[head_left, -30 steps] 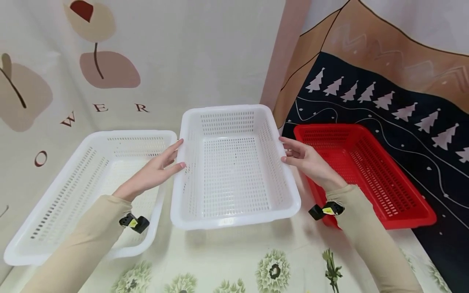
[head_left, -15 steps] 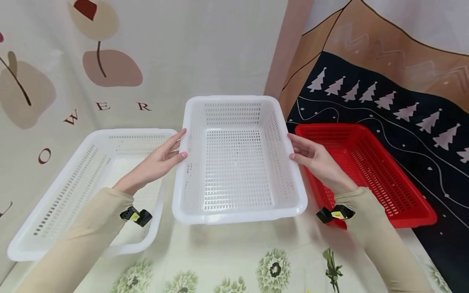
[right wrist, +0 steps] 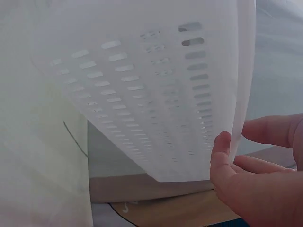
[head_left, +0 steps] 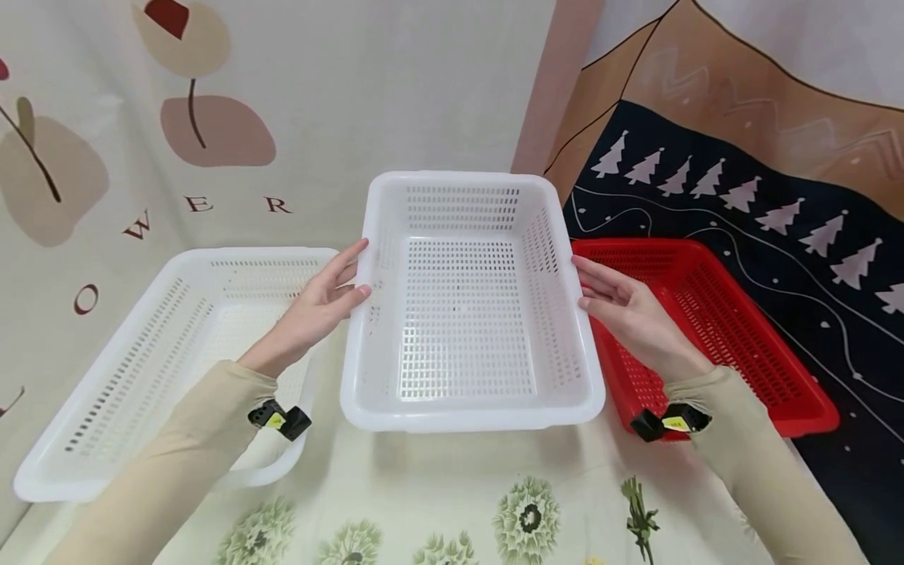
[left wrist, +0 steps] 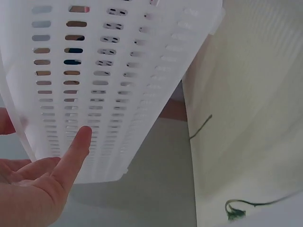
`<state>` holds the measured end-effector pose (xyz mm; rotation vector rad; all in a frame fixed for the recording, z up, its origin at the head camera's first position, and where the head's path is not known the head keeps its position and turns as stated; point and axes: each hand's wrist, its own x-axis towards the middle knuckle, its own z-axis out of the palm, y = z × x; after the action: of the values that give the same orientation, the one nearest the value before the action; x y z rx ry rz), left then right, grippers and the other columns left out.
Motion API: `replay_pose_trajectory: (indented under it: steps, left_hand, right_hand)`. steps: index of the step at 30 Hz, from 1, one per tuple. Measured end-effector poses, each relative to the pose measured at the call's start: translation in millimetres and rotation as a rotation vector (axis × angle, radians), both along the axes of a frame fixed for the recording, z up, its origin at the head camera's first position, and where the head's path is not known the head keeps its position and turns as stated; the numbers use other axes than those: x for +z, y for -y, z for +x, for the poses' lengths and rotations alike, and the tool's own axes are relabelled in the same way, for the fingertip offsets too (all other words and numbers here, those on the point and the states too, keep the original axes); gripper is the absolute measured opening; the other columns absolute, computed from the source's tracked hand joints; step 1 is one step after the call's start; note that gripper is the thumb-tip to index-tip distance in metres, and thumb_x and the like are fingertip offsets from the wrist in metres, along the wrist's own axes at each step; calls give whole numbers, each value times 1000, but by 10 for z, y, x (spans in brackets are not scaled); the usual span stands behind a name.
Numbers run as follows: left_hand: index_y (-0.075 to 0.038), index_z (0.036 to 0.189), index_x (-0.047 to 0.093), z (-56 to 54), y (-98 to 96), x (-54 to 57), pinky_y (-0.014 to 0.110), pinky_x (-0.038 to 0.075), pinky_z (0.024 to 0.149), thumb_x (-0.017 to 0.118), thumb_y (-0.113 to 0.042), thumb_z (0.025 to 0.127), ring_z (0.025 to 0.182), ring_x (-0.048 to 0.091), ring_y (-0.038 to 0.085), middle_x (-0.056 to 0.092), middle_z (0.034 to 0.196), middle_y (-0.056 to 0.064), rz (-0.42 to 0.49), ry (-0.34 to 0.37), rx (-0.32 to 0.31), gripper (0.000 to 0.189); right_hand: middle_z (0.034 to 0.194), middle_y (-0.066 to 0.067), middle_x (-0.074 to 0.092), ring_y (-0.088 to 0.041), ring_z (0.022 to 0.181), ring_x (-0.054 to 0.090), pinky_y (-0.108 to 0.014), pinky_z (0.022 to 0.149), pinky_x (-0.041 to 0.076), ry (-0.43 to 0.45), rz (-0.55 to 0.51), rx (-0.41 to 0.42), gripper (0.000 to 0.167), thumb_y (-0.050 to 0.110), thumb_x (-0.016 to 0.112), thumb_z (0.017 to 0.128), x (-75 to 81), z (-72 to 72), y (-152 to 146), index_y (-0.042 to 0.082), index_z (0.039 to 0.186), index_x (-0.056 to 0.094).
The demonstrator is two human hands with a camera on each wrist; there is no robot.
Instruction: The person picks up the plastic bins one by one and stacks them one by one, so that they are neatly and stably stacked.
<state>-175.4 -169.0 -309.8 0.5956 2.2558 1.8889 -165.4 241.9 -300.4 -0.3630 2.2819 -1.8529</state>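
Observation:
A white plastic basket (head_left: pixel 466 412) with slotted walls is held up off the table between both hands, its inside tilted toward me. Nothing lies in it. My left hand (head_left: pixel 318 310) grips the left rim, thumb over the edge and fingers behind. On the opposite rim, my right hand (head_left: pixel 632 314) holds in the same way. The left wrist view has the left hand (left wrist: pixel 47 184) with a finger against the slotted outer wall. In the right wrist view, the right hand (right wrist: pixel 260 175) pinches the rim with fingers below it.
A second white basket (head_left: pixel 99 408) stands on the table at the left, partly behind my left arm. At the right, a red basket (head_left: pixel 791 420) stands partly behind my right hand. The tablecloth (head_left: pixel 424 479) has a flower print. Printed curtains (head_left: pixel 424 94) hang behind.
The held white basket has risen and shifted slightly right, both hands moving with it. Its front has tilted a little more toward me. The two other baskets stay in place.

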Motion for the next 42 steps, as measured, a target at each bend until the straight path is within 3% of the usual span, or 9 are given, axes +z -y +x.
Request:
replay_pose_trajectory:
  steps: [10,17,30,38,42]
  left_hand:
    - [-17,156,14,41,-166,-6,32,44,93,53,-7,98,116,51,24,36,151,11,-9,72,-41,71]
    - [-15,156,18,60,-294,-37,30,45,94,56,4,93,112,52,23,35,151,12,156,151,-91,76]
    - [-7,153,26,91,-588,-84,26,46,92,55,14,89,100,56,15,36,148,19,326,242,15,73]
    - [-3,149,31,102,-766,-107,25,46,92,55,14,90,95,60,14,43,141,22,449,293,64,67]
    - [-4,148,33,113,-867,-97,26,47,92,55,13,90,96,60,16,45,139,21,488,303,67,65]
  right_hand:
    - [149,-11,39,-23,122,53,-28,94,47,14,-58,47,57,12,54,100,31,45,-257,15,152,32]
    - [146,-10,43,-20,117,57,-28,91,49,18,-44,3,55,15,55,99,43,95,-411,16,151,36]
    - [128,-12,51,-19,104,61,-28,83,53,56,-22,-87,53,18,57,98,14,129,-593,18,149,40]
    - [123,-7,55,-17,100,63,-29,80,54,93,-102,-89,53,14,56,99,1,137,-711,17,149,40]
    - [121,-5,59,-19,97,65,-31,77,56,90,-219,-47,50,7,51,100,16,128,-808,16,148,41]
